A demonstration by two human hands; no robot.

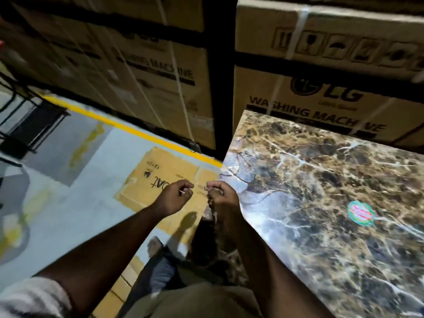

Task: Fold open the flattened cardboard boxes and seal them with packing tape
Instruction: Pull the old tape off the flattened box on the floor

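Both hands raised, fingers curled: left hand [176, 193], right hand [218, 192], perhaps pinching tape; contents unclear. Flattened box [160, 177] on floor beside table [321, 191] corner, awaiting unfolding.

Both arms reach out in front, bare from the elbows down, w/ the wrists close together. The left hand [175, 195] has its fingers curled in, thumb and finger pinched on sth. tiny and pale. The right hand [220, 193] is curled too, just beside it, not touching.
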